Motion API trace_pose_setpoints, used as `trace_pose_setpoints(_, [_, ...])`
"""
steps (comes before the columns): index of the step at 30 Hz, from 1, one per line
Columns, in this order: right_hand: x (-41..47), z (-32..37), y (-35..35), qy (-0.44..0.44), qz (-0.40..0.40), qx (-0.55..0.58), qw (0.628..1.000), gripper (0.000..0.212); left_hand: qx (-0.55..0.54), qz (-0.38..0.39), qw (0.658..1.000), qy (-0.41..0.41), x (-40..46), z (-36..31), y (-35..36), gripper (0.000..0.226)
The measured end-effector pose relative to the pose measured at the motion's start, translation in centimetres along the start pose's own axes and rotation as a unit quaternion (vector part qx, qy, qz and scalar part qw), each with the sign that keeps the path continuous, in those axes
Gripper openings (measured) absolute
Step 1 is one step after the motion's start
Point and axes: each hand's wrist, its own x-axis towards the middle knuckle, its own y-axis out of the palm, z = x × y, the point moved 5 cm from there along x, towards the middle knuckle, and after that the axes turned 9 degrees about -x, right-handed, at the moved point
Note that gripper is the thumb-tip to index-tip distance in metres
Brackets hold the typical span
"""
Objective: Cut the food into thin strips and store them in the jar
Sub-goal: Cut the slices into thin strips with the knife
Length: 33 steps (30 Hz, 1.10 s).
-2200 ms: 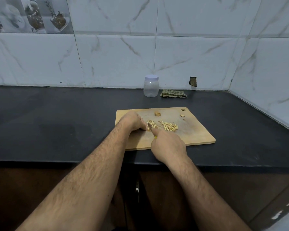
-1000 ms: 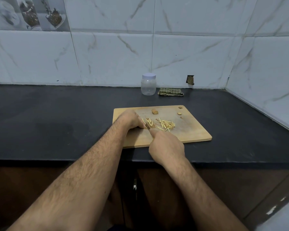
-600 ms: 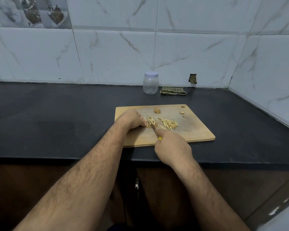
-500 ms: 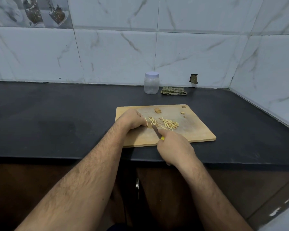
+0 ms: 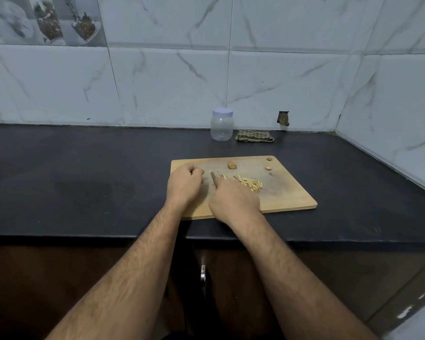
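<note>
step: cutting, not storing. Judging by the board, most of the food is already in strips.
right hand [image 5: 233, 201]: fingers wrapped round the knife [image 5: 213, 179] handle, which my hand hides; only the blade shows, sticking out past my knuckles, tip down on the cutting board [image 5: 290, 195].
left hand [image 5: 185, 184]: fingers curled in, knuckles up, resting on the board just left of the blade. Can't tell if there's a piece pinched under the fingertips; they're hidden.
strips [image 5: 250, 184]: loose pile just right of my right knuckles, a few more right at the blade.
uncut piece [image 5: 231, 165]: small brown stub beyond my fingers, toward the wall, apart from the pile.
offcuts [image 5: 269, 168]: round bits far right of my fingers, near the board's back corner.
jar [image 5: 221, 125]: well beyond the board against the wall tiles, white lid still on, looks empty. Folded cloth [image 5: 254, 136] just right of it.
next: probably reach the left hand forward for the stub, bring it to the blade, slice thin with fingertips tucked back. It's short, so little to hold; go slow.
after: lid has to come off before any strips go in.
</note>
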Motion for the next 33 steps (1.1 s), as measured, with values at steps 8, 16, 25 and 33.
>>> trace_pose_setpoints(8, [-0.7,-1.5,0.3,0.038,0.007,-0.021,0.999,0.048,0.006,-0.009,1.0,0.011,0.3,0.2,0.0,0.022])
trace_pose_setpoints(16, [-2.2,-3.7,-0.2,0.056,-0.014,0.01,0.998,0.06,0.018,-0.009,1.0,0.022,0.1,0.2,0.1,0.022])
trace_pose_setpoints(25, [-3.0,-2.7,1.0,0.004,-0.016,0.01,1.0,0.052,0.029,-0.006,0.999,0.021,0.2,0.5,0.3,0.021])
trace_pose_setpoints(33, [-2.0,-6.2,-0.2,0.073,-0.005,0.002,0.997,0.057,0.053,-0.006,0.998,0.03,0.3,0.4,0.5,0.022])
